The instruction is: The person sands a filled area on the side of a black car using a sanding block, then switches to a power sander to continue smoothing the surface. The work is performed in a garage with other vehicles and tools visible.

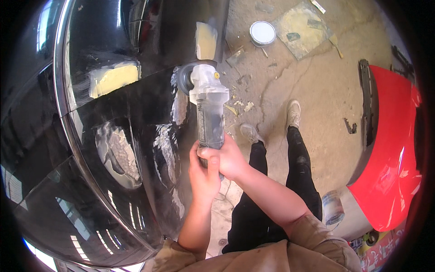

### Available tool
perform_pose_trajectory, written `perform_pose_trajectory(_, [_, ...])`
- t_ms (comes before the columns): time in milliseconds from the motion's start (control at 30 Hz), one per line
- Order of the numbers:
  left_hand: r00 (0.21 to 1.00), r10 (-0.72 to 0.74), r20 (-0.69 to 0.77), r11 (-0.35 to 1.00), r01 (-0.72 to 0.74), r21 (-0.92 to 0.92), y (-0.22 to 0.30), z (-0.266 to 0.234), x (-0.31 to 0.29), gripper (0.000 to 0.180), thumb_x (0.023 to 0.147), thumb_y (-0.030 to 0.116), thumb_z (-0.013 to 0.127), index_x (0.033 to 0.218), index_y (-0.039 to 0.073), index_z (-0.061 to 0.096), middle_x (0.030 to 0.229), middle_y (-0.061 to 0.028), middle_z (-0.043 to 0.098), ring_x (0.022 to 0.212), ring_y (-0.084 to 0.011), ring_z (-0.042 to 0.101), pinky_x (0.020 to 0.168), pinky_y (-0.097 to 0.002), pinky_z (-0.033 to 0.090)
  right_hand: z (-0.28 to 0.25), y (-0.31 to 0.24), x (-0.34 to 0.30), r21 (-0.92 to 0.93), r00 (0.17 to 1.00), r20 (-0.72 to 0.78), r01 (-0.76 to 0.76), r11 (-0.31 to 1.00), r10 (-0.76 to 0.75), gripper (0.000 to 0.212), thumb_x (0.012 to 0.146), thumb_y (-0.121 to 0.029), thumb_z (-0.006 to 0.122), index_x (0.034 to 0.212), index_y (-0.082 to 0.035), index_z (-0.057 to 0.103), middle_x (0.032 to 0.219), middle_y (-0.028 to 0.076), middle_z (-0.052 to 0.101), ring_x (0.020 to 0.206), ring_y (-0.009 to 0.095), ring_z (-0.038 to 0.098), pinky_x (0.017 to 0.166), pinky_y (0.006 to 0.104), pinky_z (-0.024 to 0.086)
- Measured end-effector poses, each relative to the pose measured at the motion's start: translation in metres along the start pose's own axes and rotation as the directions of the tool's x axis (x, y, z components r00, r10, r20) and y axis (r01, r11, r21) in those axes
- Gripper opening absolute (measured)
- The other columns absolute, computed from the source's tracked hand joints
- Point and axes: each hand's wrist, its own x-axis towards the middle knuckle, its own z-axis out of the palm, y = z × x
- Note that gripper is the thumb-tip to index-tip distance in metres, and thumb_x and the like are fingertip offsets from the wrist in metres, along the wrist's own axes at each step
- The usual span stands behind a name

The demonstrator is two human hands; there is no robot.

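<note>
Both of my hands are wrapped round the rear body of an angle grinder (210, 113) with a pale metal head and a dark grey handle. My left hand (204, 176) closes on its lower end from the left, and my right hand (232, 158) grips from the right, thumbs near each other. The grinder's dark disc (185, 78) faces the side of a black car (136, 106), at a scraped strip (180, 106) of bare grey metal; whether it touches cannot be made out. Below lies another ground patch (165, 149), and a rough bare area (121, 154) surrounds a dent.
Yellow filler patches (115, 80) mark the car. On the concrete floor stand a white-lidded can (263, 33), a filler-smeared board (302, 29) and scattered debris (248, 106). At right is a red body panel (389, 149) beside a black strip (365, 99); a metal tin (333, 208) sits near my leg.
</note>
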Motion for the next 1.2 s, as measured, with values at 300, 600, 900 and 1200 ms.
perform_pose_trajectory(300, [0.992, -0.125, 0.028, 0.991, 0.123, 0.045, -0.013, 0.000, 0.001, 0.079, 0.096, 0.048, 0.068, 0.145, -0.008, 0.042, 0.121, -0.0274, 0.068, 0.114, -0.0326, 0.068, 0.095, -0.0394, 0.053, -0.007, 0.008, 0.005, 0.001, 0.998, -0.035, -0.045, 0.999, 0.045, 0.033, 0.077, -0.009, 0.075, 0.105, -0.003, 0.059, 0.089, 0.002, 0.064, 0.080, 0.012, 0.060, 0.075, 0.0313, 0.052])
perform_pose_trajectory(600, [0.998, 0.041, -0.050, 0.996, -0.045, -0.074, -0.049, 0.001, -0.055, 0.086, 0.099, 0.061, 0.056, 0.144, -0.010, 0.041, 0.128, -0.0204, 0.060, 0.118, -0.0261, 0.060, 0.102, -0.0391, 0.047, -0.018, 0.050, -0.029, -0.330, 0.998, 0.042, -0.034, 0.943, 0.051, 0.058, 0.069, -0.015, 0.079, 0.120, -0.001, 0.056, 0.102, 0.007, 0.067, 0.094, 0.016, 0.064, 0.088, 0.0329, 0.053])
perform_pose_trajectory(900, [1.000, 0.007, 0.009, 0.998, -0.007, -0.056, -0.054, -0.002, -0.048, 0.082, 0.098, 0.050, 0.063, 0.148, -0.009, 0.036, 0.126, -0.0240, 0.063, 0.117, -0.0298, 0.064, 0.099, -0.0398, 0.050, -0.015, 0.037, -0.024, -0.160, 0.999, 0.024, -0.032, 0.987, 0.036, 0.038, 0.075, -0.007, 0.075, 0.108, -0.003, 0.057, 0.094, 0.002, 0.062, 0.085, 0.011, 0.058, 0.080, 0.0315, 0.051])
perform_pose_trajectory(1200, [1.000, 0.020, 0.008, 0.999, -0.020, -0.036, -0.050, 0.004, -0.041, 0.086, 0.101, 0.062, 0.052, 0.145, -0.010, 0.041, 0.130, -0.0194, 0.061, 0.118, -0.0256, 0.060, 0.102, -0.0373, 0.047, -0.016, 0.038, -0.020, -0.222, 1.000, -0.021, -0.027, 0.975, 0.023, 0.040, 0.075, -0.007, 0.074, 0.110, -0.002, 0.057, 0.092, 0.003, 0.063, 0.084, 0.013, 0.060, 0.078, 0.0320, 0.052])
